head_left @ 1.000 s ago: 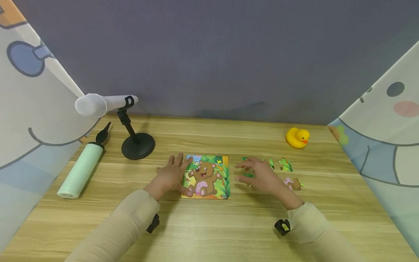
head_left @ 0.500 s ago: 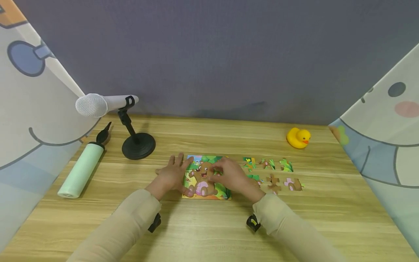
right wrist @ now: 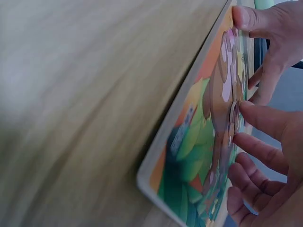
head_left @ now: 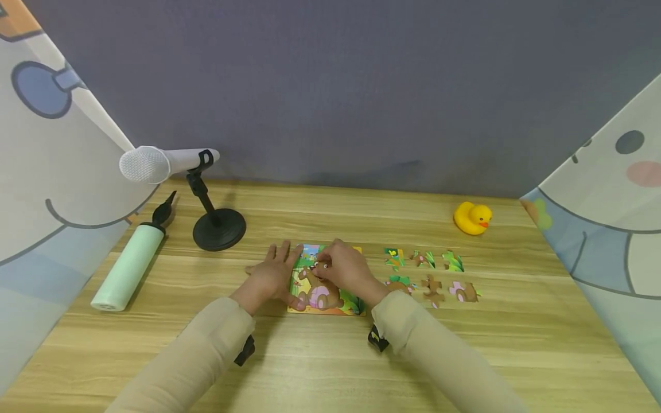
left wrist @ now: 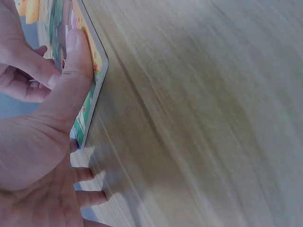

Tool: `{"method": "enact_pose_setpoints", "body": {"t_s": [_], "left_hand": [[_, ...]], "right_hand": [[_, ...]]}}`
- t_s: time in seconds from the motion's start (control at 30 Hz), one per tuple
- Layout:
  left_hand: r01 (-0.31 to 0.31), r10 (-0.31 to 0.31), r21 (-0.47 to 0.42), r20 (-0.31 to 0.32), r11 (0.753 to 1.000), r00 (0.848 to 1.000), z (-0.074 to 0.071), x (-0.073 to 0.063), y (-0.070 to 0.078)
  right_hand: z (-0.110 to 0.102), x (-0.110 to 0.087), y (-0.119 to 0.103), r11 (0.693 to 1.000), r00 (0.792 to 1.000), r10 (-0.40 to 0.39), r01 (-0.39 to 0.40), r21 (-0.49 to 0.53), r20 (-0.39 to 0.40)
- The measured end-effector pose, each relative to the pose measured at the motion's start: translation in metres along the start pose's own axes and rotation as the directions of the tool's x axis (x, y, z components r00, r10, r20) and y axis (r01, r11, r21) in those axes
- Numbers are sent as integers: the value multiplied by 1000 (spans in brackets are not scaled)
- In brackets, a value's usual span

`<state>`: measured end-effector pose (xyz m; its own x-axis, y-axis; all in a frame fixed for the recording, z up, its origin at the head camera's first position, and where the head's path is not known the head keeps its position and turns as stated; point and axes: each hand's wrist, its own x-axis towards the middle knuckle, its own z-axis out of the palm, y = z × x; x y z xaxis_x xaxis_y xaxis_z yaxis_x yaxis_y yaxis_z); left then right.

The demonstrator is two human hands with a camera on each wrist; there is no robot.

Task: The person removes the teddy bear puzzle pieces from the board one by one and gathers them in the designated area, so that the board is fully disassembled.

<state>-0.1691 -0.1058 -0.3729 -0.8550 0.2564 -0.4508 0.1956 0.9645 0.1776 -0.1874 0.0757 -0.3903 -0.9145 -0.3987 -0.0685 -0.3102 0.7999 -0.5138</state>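
A square jigsaw puzzle board [head_left: 356,308] with a cartoon bear lies flat in the middle of the table. My left hand [head_left: 269,279] rests over its left edge, fingers spread and thumb lying along the lower left corner. Above the upper part of the bear, my right hand [head_left: 347,268] reaches down with thumb and index finger bent together. In the right wrist view those fingertips pinch a small brown puzzle piece [right wrist: 233,118] right at the board's surface. The remaining fingers curl loosely over the board. Several loose puzzle pieces [head_left: 432,290] lie in two rows right of the board.
A white microphone [head_left: 150,164] on a black stand [head_left: 219,229] stands at the back left. Beside it lies a mint-green hand pump [head_left: 129,267] with a black nozzle. A yellow rubber duck [head_left: 471,218] sits back right. Printed fabric panels flank the table, with a grey wall behind.
My right hand has moved left from the loose pieces onto the board, then slightly farther up and left, uncovering the pieces beneath it. My left hand has stayed in place.
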Motion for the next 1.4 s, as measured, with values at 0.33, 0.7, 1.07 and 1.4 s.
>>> {"method": "enact_pose_setpoints", "body": {"t_s": [0.33, 0.7, 1.07, 1.4], "left_hand": [[15, -15, 11, 12, 1000, 1000, -3, -3, 2], [11, -11, 9, 5, 1000, 1000, -3, -3, 1], [5, -5, 16, 3, 1000, 1000, 7, 10, -6], [11, -11, 1, 20, 1000, 1000, -3, -2, 2]], "right_hand": [[2, 6, -4, 998, 998, 66, -66, 11, -4], [-1, 9, -6, 995, 998, 61, -60, -76, 17], [-2, 14, -2, 996, 994, 86, -87, 14, 66], [-2, 15, 1, 995, 995, 79, -82, 47, 64]]}}
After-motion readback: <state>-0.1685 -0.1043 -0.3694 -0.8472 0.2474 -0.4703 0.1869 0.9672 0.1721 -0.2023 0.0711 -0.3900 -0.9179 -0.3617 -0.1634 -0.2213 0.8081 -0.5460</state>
